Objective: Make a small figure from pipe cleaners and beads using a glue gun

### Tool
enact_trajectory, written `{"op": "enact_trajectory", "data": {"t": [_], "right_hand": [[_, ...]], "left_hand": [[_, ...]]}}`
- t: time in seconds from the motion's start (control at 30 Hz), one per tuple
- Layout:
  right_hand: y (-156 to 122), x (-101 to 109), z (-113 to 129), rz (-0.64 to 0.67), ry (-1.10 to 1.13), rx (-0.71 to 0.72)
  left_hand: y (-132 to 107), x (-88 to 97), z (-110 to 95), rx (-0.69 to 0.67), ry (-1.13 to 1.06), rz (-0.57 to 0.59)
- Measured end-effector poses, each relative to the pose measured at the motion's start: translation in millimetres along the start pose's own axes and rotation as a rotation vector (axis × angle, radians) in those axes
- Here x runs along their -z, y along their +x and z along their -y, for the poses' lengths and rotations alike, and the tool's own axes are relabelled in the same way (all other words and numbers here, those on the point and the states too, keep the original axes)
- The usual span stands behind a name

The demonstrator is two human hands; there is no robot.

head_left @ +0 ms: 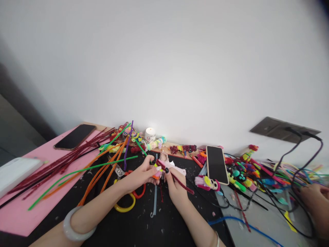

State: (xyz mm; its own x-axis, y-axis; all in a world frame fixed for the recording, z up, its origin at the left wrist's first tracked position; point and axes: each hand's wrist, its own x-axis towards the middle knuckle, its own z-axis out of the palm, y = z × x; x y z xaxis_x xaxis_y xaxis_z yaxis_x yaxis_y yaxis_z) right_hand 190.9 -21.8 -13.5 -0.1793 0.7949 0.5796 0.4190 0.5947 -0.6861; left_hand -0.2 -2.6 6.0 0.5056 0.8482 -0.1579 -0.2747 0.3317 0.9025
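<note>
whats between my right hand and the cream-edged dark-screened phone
In the head view, a pink fuzzy doll lies by the phone, a dark red fuzzy stem juts past your right hand, and a black cable curves below.

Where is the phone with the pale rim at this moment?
In the head view, the phone is right of the right hand, close beside a pink fuzzy figure.

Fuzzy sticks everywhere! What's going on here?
A person's left hand holds a small, colourful fuzzy piece, and the right hand holds a dark red fuzzy stick close to it. Scissors lie on the black surface below, and more fuzzy sticks are spread to the left. Another person's hand is at the far right.
</note>
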Motion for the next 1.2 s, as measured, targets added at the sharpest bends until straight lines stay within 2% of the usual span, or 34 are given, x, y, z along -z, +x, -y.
{"op": "enact_trajectory", "data": {"t": [0.43,1.0,1.2], "right_hand": [[2.5,-0.2,5.9,-0.006,-0.028,0.016],[1.1,1.9,3.3,-0.017,-0.041,0.015],[-1.1,-0.1,0.7,-0.051,-0.077,0.047]], "left_hand": [[4.6,-2.7,4.8,-0.166,0.244,-0.060],[-0.1,-1.3,2.5,-0.262,0.384,-0.043],[-0.6,1.8,3.8,-0.271,0.486,-0.114]]}}
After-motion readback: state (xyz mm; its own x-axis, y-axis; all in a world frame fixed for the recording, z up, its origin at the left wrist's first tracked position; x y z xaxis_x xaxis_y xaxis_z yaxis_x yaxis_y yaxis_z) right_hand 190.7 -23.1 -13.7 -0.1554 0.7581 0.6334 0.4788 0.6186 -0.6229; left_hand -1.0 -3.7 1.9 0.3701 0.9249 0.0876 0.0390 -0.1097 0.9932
